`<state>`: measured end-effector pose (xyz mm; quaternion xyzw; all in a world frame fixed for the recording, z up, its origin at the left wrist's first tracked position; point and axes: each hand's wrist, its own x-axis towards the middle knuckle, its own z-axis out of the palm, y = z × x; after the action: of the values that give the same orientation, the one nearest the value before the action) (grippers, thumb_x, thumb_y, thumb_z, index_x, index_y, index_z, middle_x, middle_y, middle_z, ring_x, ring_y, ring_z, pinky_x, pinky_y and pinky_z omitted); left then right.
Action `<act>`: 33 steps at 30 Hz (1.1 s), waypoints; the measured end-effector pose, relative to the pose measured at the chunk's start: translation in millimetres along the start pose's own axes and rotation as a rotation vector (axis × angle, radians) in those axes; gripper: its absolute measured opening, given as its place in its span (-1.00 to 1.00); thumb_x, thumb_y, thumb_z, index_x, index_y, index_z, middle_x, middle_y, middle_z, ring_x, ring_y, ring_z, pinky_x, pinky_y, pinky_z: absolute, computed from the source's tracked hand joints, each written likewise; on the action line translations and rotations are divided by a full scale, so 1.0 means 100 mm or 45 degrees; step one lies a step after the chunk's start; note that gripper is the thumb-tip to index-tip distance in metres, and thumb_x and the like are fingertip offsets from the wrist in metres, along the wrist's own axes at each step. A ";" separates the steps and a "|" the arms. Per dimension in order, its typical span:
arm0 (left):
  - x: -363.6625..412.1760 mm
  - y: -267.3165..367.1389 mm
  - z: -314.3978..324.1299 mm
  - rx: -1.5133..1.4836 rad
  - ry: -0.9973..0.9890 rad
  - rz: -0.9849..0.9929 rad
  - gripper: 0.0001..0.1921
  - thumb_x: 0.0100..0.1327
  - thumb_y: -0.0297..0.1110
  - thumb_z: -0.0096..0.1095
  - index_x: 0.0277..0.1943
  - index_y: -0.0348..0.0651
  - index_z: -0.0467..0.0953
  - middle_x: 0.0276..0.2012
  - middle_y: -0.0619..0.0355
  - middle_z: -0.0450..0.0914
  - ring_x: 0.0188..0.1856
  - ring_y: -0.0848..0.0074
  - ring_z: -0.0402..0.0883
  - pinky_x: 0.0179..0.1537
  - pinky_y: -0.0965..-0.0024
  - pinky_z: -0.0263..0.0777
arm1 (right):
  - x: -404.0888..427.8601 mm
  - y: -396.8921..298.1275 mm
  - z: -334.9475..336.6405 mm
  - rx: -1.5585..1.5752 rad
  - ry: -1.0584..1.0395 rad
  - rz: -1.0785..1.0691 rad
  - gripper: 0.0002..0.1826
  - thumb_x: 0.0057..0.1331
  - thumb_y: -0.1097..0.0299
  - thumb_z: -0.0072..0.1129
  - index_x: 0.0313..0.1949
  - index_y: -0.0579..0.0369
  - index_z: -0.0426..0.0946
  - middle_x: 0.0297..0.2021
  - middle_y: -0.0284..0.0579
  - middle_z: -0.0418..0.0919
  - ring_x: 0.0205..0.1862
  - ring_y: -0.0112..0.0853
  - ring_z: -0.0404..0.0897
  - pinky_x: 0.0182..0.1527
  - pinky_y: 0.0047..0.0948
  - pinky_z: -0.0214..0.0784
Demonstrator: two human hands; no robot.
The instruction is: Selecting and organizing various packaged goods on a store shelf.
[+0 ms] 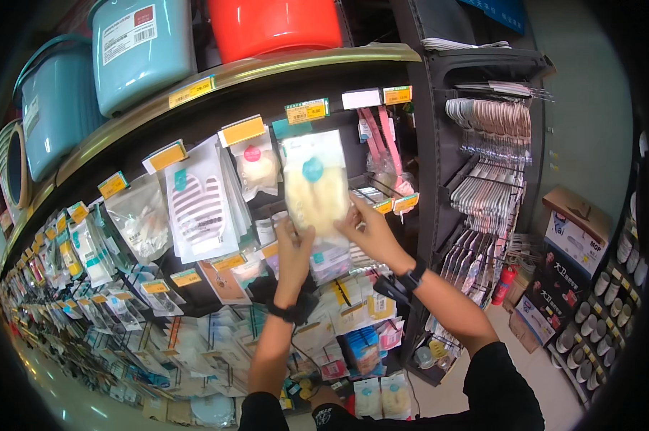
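A clear packet with a white header and a round teal label (315, 186) is upright before the shelf rack, with a soft pale yellow item inside. My left hand (294, 245) grips its lower left corner between thumb and fingers. At the lower right edge, my right hand (365, 223) pinches it the same way. The packet's top lies just below a price tag (307, 111); whether it hangs on the hook I cannot tell. To its left hang a smaller packet with a pink round label (255, 164) and a packet with a striped mitt (199, 207).
Blue plastic buckets (141, 59) and a red tub (276, 27) stand on the shelf above. Lower hooks carry many packets (195, 345). To the right are racks of clothes hangers (488, 124), a fire extinguisher (504, 285) and a printed mop carton (558, 269).
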<state>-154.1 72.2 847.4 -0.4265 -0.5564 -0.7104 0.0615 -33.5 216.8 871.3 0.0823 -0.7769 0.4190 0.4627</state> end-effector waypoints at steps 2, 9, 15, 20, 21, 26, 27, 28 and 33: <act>-0.26 0.08 -0.02 -0.016 -0.076 0.006 -0.48 0.32 -0.36 0.21 0.24 -0.33 0.20 -0.19 0.17 0.48 -0.27 0.65 0.43 -0.39 0.57 0.34 | -0.24 -0.29 -0.02 -0.062 -0.003 0.015 -0.26 0.20 0.35 0.31 0.30 0.31 0.20 -0.37 -0.24 0.40 -0.44 -0.53 0.39 -0.35 -0.56 0.33; -1.33 0.06 -0.21 -0.016 0.052 -0.019 -0.38 -0.04 -0.45 0.55 0.08 -0.30 0.37 -0.10 0.09 0.60 -0.09 0.46 0.58 -0.06 0.43 0.44 | -0.88 -1.04 -0.28 -0.202 -0.306 0.106 -0.30 0.14 0.38 0.36 0.27 0.18 0.31 -0.29 -0.17 0.45 -0.24 -0.43 0.46 -0.13 -0.48 0.37; -1.88 0.02 -0.37 -0.456 -0.265 -0.436 -0.29 -0.10 -0.42 0.61 0.13 -0.33 0.36 -0.04 0.05 0.58 0.00 0.43 0.55 0.08 0.31 0.39 | -1.47 -0.96 -0.34 -0.100 -0.266 0.104 -0.27 0.16 0.24 0.37 0.26 0.20 0.26 0.14 0.08 0.34 0.09 -0.20 0.44 0.11 -0.33 0.31; -2.17 -0.36 -0.52 -0.097 -0.636 -0.579 -0.24 -0.09 -0.33 0.59 0.18 -0.34 0.34 -0.01 0.04 0.57 0.03 0.37 0.53 0.09 0.32 0.38 | -2.04 -0.66 -0.30 0.187 -0.376 0.579 -0.09 0.23 0.21 0.33 0.40 0.22 -0.06 -0.03 0.06 0.50 0.02 -0.29 0.50 0.01 -0.35 0.38; -2.21 -0.39 -0.53 0.033 -0.843 -0.626 -0.22 -0.07 -0.31 0.58 0.21 -0.34 0.31 0.03 0.04 0.54 0.04 0.36 0.51 0.09 0.31 0.38 | -2.15 -0.56 -0.29 0.193 -0.372 0.596 -0.09 0.23 0.21 0.33 0.40 0.22 -0.06 -0.03 0.06 0.50 0.02 -0.29 0.50 0.01 -0.35 0.38; -2.63 -0.44 -0.34 -0.115 -0.953 -0.907 -0.47 0.35 -0.29 0.19 0.25 -0.40 0.21 0.03 0.01 0.51 0.03 0.43 0.52 0.00 0.39 0.45 | -2.68 -0.21 -0.31 0.253 -0.453 0.963 -0.17 0.26 0.14 0.29 0.37 0.18 0.05 -0.13 0.01 0.56 -0.11 -0.33 0.56 -0.05 -0.41 0.39; -2.79 -0.58 -0.28 -0.255 -0.856 -1.143 -0.47 0.35 -0.25 0.19 0.23 -0.41 0.24 0.05 0.01 0.49 0.03 0.45 0.51 0.01 0.38 0.45 | -2.83 -0.10 -0.31 0.254 -0.486 1.059 -0.21 0.27 0.11 0.27 0.35 0.17 0.09 -0.15 0.00 0.58 -0.15 -0.35 0.57 -0.08 -0.42 0.40; -2.89 -0.65 -0.18 -0.253 -0.841 -1.078 -0.48 0.36 -0.24 0.20 0.22 -0.40 0.25 0.04 0.02 0.49 0.02 0.46 0.51 0.02 0.39 0.44 | -3.02 0.01 -0.30 0.211 -0.479 1.096 -0.30 0.30 0.06 0.21 0.29 0.18 0.20 -0.22 -0.05 0.59 -0.25 -0.41 0.56 -0.19 -0.45 0.40; -3.32 -1.03 0.09 -0.188 -0.931 -1.048 -0.53 0.36 -0.19 0.19 0.15 -0.39 0.35 -0.11 0.06 0.59 -0.11 0.42 0.58 -0.06 0.41 0.44 | -3.74 0.37 -0.26 0.369 -0.247 1.167 -0.34 0.31 0.09 0.22 0.28 0.16 0.25 -0.22 -0.16 0.55 -0.27 -0.50 0.49 -0.23 -0.50 0.37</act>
<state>1.3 -10.6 547.5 -0.3959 -0.6110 -0.5187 -0.4482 173.1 162.0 560.5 -0.1658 -0.7064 0.6737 0.1399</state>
